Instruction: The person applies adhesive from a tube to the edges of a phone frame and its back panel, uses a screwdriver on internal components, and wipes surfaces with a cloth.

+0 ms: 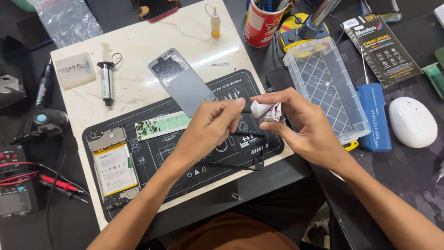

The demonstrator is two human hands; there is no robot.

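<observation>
Head view: both hands meet over the black repair mat (152,162), working a small white glue tube (263,110).

The right hand (300,125) pinches the tube, its long axis lying left-right with the dark tip toward the left hand (210,127), whose fingers (238,103) clench at that tip. On the bench to the left lie an opened phone with battery (113,169) and a grey back cover (181,82); to the right, a clear plastic box (323,88), a black hanging package (381,46) and a blue package (373,115).
</observation>
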